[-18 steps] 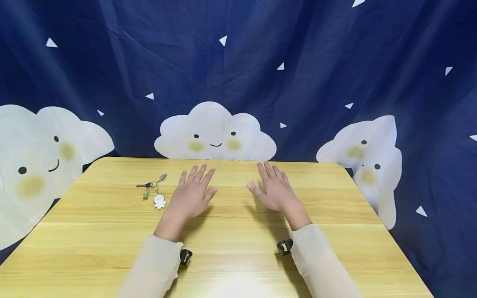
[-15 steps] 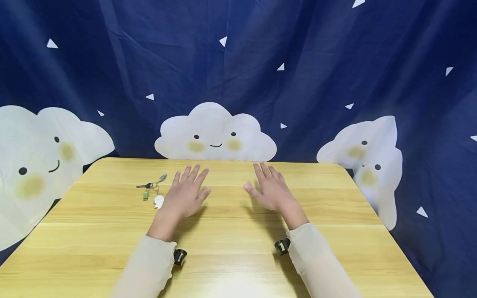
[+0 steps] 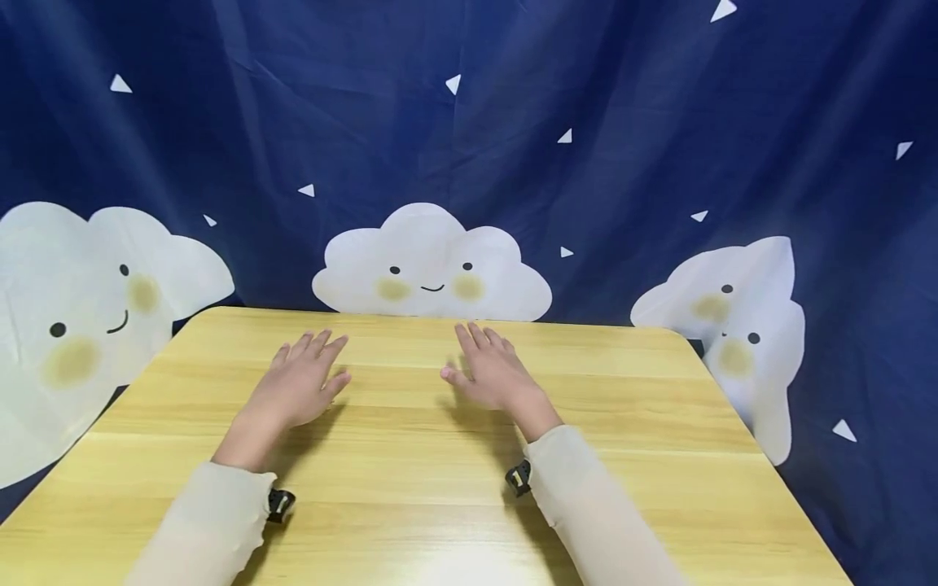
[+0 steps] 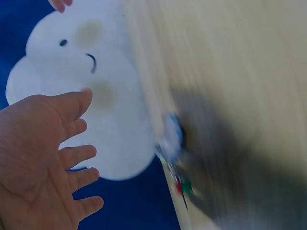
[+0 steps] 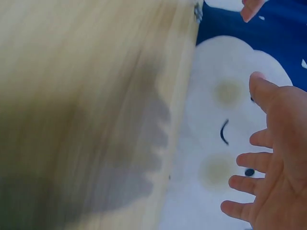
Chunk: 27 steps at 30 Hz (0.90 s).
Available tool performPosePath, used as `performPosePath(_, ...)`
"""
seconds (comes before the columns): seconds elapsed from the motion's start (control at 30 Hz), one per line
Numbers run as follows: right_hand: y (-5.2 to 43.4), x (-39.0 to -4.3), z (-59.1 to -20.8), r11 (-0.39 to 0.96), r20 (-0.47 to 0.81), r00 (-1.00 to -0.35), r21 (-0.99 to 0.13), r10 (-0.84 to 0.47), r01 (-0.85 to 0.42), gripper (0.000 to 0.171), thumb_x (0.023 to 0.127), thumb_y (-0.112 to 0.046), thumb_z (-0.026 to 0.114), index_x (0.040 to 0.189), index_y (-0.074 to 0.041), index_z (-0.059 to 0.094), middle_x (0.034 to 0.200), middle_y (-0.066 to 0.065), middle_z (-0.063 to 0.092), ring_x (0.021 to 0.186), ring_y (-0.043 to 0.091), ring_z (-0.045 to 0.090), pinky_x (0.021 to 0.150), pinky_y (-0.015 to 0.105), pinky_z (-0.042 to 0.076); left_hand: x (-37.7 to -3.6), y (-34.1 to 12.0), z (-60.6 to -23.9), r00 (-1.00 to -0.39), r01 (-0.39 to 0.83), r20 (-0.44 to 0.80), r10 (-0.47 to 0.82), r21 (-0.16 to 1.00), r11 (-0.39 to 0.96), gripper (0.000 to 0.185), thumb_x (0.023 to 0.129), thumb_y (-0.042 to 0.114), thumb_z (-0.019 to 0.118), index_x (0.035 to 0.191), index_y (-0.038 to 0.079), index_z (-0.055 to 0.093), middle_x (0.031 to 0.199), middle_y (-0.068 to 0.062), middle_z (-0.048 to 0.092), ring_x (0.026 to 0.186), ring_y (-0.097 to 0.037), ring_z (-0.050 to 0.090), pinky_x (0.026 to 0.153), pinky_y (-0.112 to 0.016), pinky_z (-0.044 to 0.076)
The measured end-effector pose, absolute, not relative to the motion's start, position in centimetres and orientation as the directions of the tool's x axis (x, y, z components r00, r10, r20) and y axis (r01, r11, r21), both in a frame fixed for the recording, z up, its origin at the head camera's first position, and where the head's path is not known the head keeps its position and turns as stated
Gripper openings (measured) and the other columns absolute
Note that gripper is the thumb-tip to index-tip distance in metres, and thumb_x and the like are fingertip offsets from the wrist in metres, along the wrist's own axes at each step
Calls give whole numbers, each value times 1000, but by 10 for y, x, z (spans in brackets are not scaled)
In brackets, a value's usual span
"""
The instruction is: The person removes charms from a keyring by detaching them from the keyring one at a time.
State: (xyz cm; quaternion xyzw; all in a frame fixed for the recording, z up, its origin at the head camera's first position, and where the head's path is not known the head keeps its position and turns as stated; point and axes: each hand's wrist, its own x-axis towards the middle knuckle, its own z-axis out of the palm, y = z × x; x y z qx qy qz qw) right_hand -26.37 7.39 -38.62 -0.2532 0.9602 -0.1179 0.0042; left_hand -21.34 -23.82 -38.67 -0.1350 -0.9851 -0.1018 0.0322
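Note:
My left hand (image 3: 293,389) is held over the left part of the table, fingers spread and nothing in its grasp. It covers the bunch of keys in the head view. In the left wrist view the key ring's pale charm (image 4: 171,138) shows blurred, with a red-and-green tag (image 4: 183,187) beside it, on the table below the palm. My right hand (image 3: 493,376) hovers over the middle of the table, its fingers extended and holding nothing. A corner of the keys (image 5: 198,13) appears at the top of the right wrist view.
A light wood-grain table (image 3: 623,496) with rounded far corners fills the lower view. Behind it hangs a dark blue curtain (image 3: 381,106) printed with white clouds and small triangles. Black bands (image 3: 281,505) sit at both wrists, by the pale sleeves.
Both hands have swept left across the table. The left hand now hides the keys, which lay in plain sight to its left before. The head view has turned slightly.

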Motion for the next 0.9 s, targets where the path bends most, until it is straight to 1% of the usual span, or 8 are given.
performPosePath(0.13, 48, -267, -391, 827, 21, -849, -217, -527, -519, 84, 104, -60, 44, 165, -10, 15, 168, 18, 21, 153, 41, 22, 123, 56, 20, -212, -263, -388, -965, 260, 70, 252, 173, 950, 61, 107, 34, 52, 156, 3, 36, 158, -33, 30, 145, -57, 25, 113, -74, 21)
performPosePath(0.33, 15, -270, -396, 808, -4, -823, -196, -568, -556, 81, 104, -57, 47, 164, -11, 17, 166, 15, 26, 151, 39, 29, 122, 53, 24, -215, -285, -390, -963, 269, 66, 262, 131, 954, 58, 105, 33, 55, 151, -2, 43, 151, -35, 41, 136, -58, 38, 104, -73, 36)
performPosePath(0.53, -22, -273, -402, 734, -22, -741, -158, -671, -660, 77, 105, -55, 47, 163, -10, 23, 160, 15, 39, 146, 36, 38, 119, 48, 34, -221, -303, -394, -960, 279, 43, 276, 101, 955, 55, 105, 30, 57, 146, -5, 48, 144, -34, 48, 127, -57, 47, 94, -71, 44)
performPosePath(0.63, -41, -275, -405, 704, -43, -705, -121, -708, -700, 75, 105, -54, 47, 163, -12, 25, 157, 13, 44, 143, 32, 42, 118, 44, 36, -226, -308, -396, -958, 287, 30, 285, 92, 954, 53, 104, 29, 58, 145, -5, 49, 142, -33, 50, 124, -57, 50, 91, -70, 46)
performPosePath(0.73, -56, -280, -410, 676, -55, -674, -83, -737, -732, 71, 106, -53, 47, 161, -13, 30, 153, 10, 49, 138, 28, 48, 115, 41, 40, -233, -311, -399, -958, 286, 26, 285, 105, 952, 53, 104, 27, 59, 144, -5, 50, 141, -33, 51, 123, -57, 51, 91, -71, 46)
performPosePath(0.9, -70, -289, -419, 662, -54, -660, -42, -750, -748, 61, 106, -49, 49, 156, -14, 41, 143, 6, 56, 126, 25, 55, 107, 40, 47, -244, -312, -404, -964, 265, 14, 267, 163, 950, 52, 104, 27, 60, 143, -5, 51, 143, -33, 51, 127, -56, 48, 96, -73, 42)
